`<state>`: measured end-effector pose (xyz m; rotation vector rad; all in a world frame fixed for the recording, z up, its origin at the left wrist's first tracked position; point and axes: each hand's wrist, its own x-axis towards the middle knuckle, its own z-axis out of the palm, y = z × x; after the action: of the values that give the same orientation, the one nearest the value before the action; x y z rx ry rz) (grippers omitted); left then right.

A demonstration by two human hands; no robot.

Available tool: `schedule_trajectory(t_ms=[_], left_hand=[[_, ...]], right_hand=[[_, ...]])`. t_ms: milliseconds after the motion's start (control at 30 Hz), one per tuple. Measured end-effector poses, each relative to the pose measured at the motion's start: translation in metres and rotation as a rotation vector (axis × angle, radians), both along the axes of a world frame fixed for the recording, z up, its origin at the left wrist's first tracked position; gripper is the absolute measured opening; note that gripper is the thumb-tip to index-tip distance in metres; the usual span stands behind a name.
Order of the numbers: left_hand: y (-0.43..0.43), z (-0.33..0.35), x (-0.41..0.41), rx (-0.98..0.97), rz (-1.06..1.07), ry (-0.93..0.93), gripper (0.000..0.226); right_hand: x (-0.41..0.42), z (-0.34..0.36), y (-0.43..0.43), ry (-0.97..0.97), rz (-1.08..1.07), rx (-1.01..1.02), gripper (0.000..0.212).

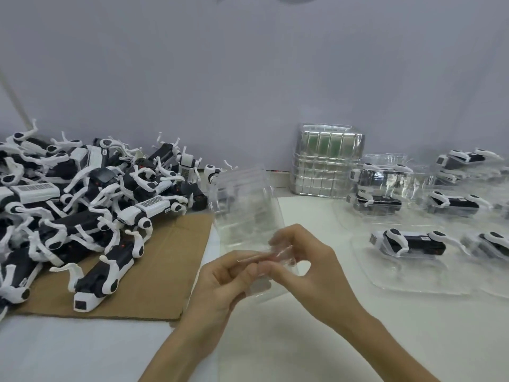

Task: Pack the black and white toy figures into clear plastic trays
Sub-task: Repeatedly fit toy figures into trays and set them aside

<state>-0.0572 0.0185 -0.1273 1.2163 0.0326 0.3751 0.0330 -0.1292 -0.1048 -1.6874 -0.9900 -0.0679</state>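
Note:
A clear plastic tray (245, 213) stands tilted up at the middle of the table, empty as far as I can tell. My left hand (220, 282) and my right hand (311, 268) both pinch its near edge with curled fingers. A big heap of black and white toy figures (77, 199) lies to the left, partly on a brown cardboard sheet (154, 277). To the right, several figures sit in clear trays, the nearest being a packed figure (407, 242).
A stack of empty clear trays (326, 161) stands at the back against the grey wall. More filled trays (457, 205) crowd the right side. The white tabletop (275, 340) stretches in front of me.

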Motion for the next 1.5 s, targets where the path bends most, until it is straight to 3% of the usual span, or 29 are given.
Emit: schedule_trajectory(t_ms=[500,667,900,1033,1167,1333,1500], left_hand=[[-0.010,0.003,0.003,-0.008,0.095,0.002,0.020],[-0.009,0.006,0.003,-0.046,0.011,0.001,0.031],[-0.008,0.003,0.003,0.027,0.165,-0.001,0.013],[-0.002,0.003,0.002,0.002,0.284,0.029,0.020],[-0.001,0.002,0.002,-0.019,0.232,0.006,0.016],[0.008,0.005,0.002,-0.183,0.298,-0.003,0.017],[0.016,0.003,-0.002,-0.283,0.432,0.024,0.023]], right_hand=[[0.008,0.002,0.000,0.210,-0.008,0.062,0.021],[0.014,0.003,-0.002,0.241,-0.007,0.102,0.020],[0.015,0.000,-0.004,0.163,-0.015,0.075,0.022],[0.014,-0.001,-0.005,0.150,-0.020,0.086,0.023],[0.019,0.002,-0.007,0.166,-0.013,0.135,0.022],[0.035,0.010,-0.019,0.245,-0.094,0.301,0.018],[0.050,0.014,-0.030,0.055,-0.297,0.357,0.019]])
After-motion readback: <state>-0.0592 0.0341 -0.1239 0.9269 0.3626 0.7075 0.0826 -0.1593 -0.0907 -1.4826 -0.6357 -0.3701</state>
